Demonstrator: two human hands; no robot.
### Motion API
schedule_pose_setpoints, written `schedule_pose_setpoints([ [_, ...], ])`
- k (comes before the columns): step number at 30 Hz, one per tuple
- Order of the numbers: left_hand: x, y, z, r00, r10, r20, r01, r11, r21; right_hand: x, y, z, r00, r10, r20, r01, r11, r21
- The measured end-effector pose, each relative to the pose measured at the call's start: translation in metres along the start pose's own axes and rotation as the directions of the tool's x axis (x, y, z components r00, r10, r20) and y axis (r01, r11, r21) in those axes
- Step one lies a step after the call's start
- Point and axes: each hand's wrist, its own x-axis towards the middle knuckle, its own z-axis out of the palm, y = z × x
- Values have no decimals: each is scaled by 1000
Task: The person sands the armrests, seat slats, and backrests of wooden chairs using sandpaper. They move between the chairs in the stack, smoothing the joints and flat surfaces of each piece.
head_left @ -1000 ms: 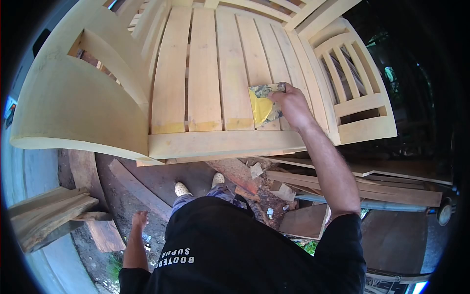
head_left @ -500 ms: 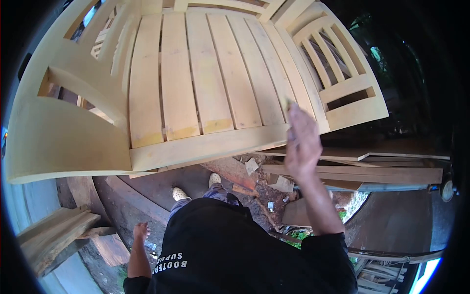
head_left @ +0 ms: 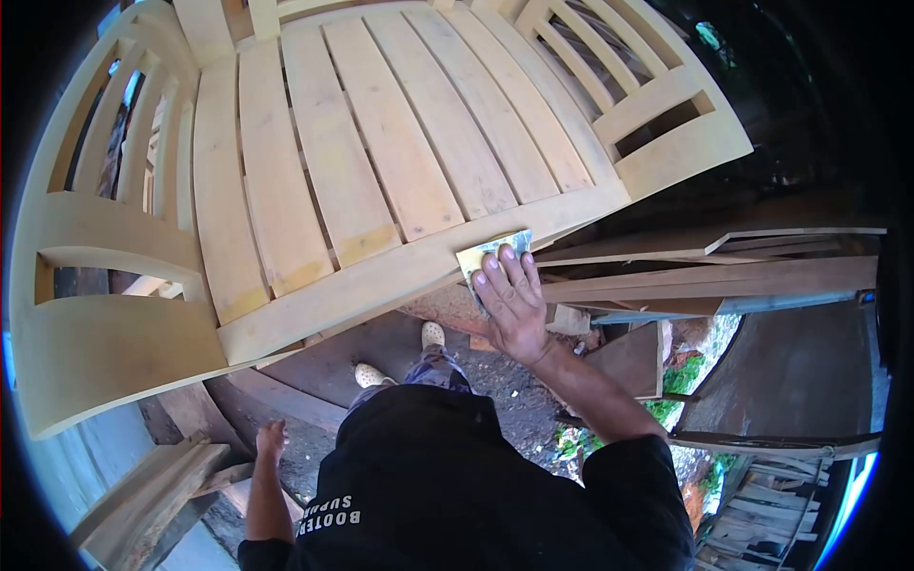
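1. Key relation: the patterned sheet (head_left: 484, 249) lies under the fingers of our right hand (head_left: 516, 306), on the bench's front rail (head_left: 400, 268), toward the rail's right end as we face it.
2. The rail's long axis crosses our view aslant, from near-left up to far-right. The sheet's visible edge runs roughly along it. The sheet's own long axis: can't tell, our fingers cover too much of it.
3. Our right hand is the near one, holding the sheet with fingers stretched out over it. Thumb is out of sight.
4. Our left hand (head_left: 272, 440) hangs low, well apart from sheet and rail, below the left half of the bench. We see nothing in it; too small to tell if it's open or closed.
5. Counts, work side: one sheet, one front rail, two hands.
6. Counts, bench: two side panels, left (head_left: 124, 333) and right (head_left: 657, 105). At least seven seat slats (head_left: 381, 124); we can't tell whether the rightmost strip is another slat. Three yellowish patches (head_left: 367, 244), on the front ends of the three left slats.
7. Counts, ground: two light shoes (head_left: 433, 335). Loose boards (head_left: 714, 281) lie off to our right, several, overlapping, no firm count.
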Motion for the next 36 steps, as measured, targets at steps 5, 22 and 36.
schedule_pose_setpoints([
  [5,11,-7,5,999,-4,37,5,1000,-28,-33,-7,-17,993,73,88,-77,996,40],
  [22,15,-45,45,995,-57,85,61,997,-45,110,38,-120,787,474,396,-493,868,-58],
  [36,-1,-60,67,992,-105,67,102,993,59,133,-4,-104,765,429,480,-518,853,64],
])
